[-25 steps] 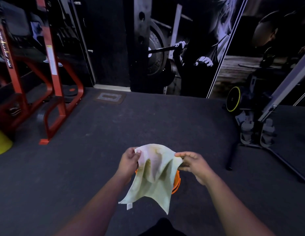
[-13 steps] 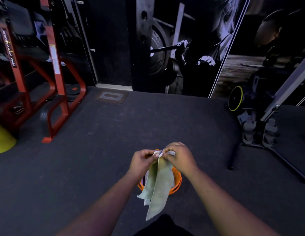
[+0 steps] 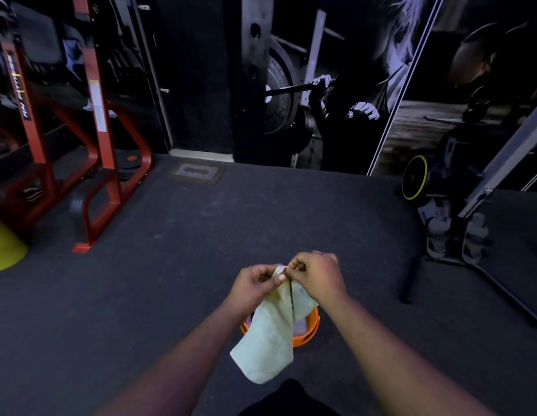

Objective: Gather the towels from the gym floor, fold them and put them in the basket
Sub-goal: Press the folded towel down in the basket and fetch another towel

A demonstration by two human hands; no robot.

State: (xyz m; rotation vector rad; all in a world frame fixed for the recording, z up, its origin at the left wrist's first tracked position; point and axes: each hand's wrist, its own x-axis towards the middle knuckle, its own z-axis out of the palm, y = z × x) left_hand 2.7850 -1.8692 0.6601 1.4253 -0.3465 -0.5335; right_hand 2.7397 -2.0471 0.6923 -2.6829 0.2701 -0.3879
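Observation:
A pale yellow-green towel (image 3: pixel 271 340) hangs folded in half lengthwise in front of me. My left hand (image 3: pixel 255 285) and my right hand (image 3: pixel 319 276) pinch its top corners together, fingertips touching at the top edge. Below and behind the towel an orange basket (image 3: pixel 306 334) stands on the dark floor, mostly hidden by the cloth; something pale lies inside it.
A red steel rack (image 3: pixel 102 151) stands at the left, with a yellow cone (image 3: pixel 3 247) at the left edge. At the right sit a machine with a yellow-rimmed wheel (image 3: pixel 414 177) and a black bar (image 3: pixel 409 277) on the floor. A mural wall closes the back.
The towel was spread wide between my hands a second ago. My hands came together, bringing its top corners to meet, and the towel now hangs doubled and narrower.

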